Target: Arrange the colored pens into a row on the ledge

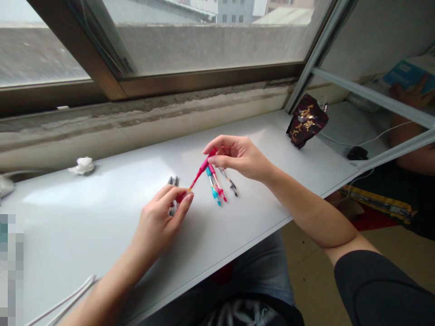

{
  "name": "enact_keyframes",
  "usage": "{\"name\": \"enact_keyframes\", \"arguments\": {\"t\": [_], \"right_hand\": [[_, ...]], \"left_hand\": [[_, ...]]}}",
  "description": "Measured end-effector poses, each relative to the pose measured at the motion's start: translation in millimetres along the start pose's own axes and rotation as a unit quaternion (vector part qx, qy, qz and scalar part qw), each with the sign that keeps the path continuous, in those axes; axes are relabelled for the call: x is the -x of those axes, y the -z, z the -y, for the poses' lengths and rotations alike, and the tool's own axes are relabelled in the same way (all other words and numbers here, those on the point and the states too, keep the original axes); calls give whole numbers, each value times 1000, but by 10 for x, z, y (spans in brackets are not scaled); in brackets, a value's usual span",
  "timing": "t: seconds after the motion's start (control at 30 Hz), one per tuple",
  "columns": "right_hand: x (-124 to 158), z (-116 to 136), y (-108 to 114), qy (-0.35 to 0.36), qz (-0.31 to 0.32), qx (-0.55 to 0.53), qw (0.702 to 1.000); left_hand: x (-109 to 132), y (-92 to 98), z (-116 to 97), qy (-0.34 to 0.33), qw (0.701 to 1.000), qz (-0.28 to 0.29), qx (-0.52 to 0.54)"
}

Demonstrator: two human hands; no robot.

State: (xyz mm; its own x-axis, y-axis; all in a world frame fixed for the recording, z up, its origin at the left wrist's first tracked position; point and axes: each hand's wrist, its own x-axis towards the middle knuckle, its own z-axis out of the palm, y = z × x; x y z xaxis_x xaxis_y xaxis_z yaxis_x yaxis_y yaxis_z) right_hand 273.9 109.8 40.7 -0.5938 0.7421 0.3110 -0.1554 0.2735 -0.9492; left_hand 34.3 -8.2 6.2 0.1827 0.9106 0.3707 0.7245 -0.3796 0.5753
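Between my two hands, above the white desk (112, 217), is a pink-red pen (200, 173), held at a slant. My left hand (165, 208) pinches its lower end, where a bit of yellow shows by the fingertips. Higher up, the thumb and fingers of my right hand (239, 156) close on the thick pink part. Under my right hand lie a teal pen (213, 188), a red-pink pen (220, 186) and a clear pen with dark parts (232, 184), side by side. Behind my left hand, the grey ends of some pens (174, 181) stick out, mostly hidden.
A crumpled white tissue (82, 166) lies at the desk's back left. A dark wrapper with gold lettering (307, 120) stands by the metal frame (374, 97) on the right. White cables (73, 296) cross the near left. Beyond the frame, another person's hand (413, 93) touches a blue box.
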Motion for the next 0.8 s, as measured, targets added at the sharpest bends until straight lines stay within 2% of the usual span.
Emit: {"name": "enact_keyframes", "arguments": {"t": [0.13,0.27,0.47,0.67,0.8], "right_hand": [[-24,-12,27,1,-91,-1,996],[-46,-35,52,3,-110,3,994],[-35,-5,67,-7,-63,8,998],[-13,-54,8,-42,41,21,998],[-13,-63,-25,-71,51,30,996]], "left_hand": [[-12,5,2,8,1000,-19,-3],[4,1,30,10,1000,-22,-4],[40,-28,101,-5,999,-46,-17],[46,-25,108,-3,999,-45,-6],[47,-36,130,-1,999,-35,-1]]}}
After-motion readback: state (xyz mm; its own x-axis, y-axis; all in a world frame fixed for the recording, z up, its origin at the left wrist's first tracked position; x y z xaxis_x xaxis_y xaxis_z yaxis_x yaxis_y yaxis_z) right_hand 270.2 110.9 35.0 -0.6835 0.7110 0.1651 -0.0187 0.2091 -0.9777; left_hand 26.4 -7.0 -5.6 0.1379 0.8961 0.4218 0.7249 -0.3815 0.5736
